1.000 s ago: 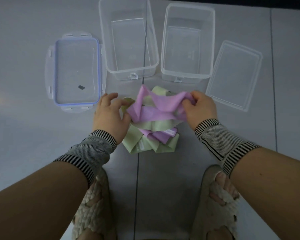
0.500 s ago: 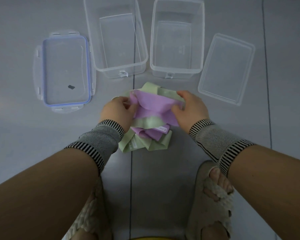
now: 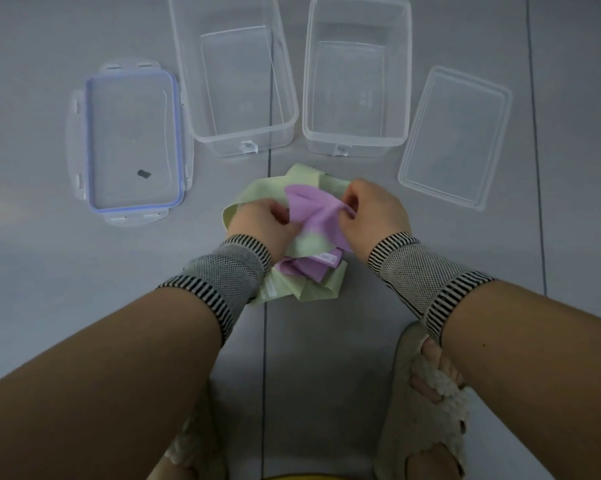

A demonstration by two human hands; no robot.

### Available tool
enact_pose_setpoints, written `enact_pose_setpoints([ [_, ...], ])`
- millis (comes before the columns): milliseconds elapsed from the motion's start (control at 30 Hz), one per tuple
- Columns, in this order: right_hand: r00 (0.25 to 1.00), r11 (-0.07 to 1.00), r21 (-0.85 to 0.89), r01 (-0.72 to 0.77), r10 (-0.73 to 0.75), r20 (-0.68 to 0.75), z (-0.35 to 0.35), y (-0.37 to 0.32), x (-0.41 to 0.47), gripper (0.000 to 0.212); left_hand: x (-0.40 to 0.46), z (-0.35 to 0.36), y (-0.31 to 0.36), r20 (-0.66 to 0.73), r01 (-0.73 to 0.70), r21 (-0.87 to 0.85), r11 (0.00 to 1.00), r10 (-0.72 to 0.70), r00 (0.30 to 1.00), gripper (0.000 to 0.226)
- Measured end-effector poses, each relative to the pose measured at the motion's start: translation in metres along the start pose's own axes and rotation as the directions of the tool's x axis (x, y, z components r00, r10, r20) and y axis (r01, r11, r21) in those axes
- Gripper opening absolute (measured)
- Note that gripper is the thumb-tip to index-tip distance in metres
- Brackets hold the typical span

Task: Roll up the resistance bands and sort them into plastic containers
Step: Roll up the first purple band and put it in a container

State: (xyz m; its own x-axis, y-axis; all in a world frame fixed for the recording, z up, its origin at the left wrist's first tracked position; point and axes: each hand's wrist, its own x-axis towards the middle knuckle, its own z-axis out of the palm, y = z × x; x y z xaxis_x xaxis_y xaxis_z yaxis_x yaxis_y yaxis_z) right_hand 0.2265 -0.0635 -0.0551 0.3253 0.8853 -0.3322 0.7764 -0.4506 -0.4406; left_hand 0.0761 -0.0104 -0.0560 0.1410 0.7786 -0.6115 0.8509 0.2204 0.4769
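1. Here I see my left hand [image 3: 262, 221] and right hand [image 3: 375, 214] both pinching a thin, limp purple band [image 3: 312, 213], lifted over the crumpled heap of pale green bands [image 3: 306, 289].
2. Beyond that heap stand two clear, rectangular plastic containers [image 3: 236, 81] [image 3: 357, 81], mouths up.
3. Left of them lies a blue-rimmed lid [image 3: 132, 140]; right, a plain clear lid [image 3: 454, 136].
4. Everything rests on smooth grey floor tiles [image 3: 32, 271] with thin seams.
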Motion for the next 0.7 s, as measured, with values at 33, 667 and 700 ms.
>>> enact_pose_setpoints([
  [33,0.999,1.000,0.011,0.019,-0.018,-0.033,-0.002,-0.002,0.000,0.014,-0.002,-0.001,0.002,-0.031,-0.048,0.061,0.997,0.049,0.998,0.013],
  [667,0.864,0.840,0.246,-0.484,0.504,-0.020,0.005,0.069,-0.003,0.023,-0.010,-0.015,-0.034,-0.283,-0.028,0.282,0.959,0.111,0.953,0.042],
  [700,0.865,0.833,0.271,-0.482,0.502,-0.005,0.007,0.066,-0.002,0.023,-0.011,-0.013,-0.031,-0.292,-0.053,0.288,0.956,0.140,0.946,0.043],
])
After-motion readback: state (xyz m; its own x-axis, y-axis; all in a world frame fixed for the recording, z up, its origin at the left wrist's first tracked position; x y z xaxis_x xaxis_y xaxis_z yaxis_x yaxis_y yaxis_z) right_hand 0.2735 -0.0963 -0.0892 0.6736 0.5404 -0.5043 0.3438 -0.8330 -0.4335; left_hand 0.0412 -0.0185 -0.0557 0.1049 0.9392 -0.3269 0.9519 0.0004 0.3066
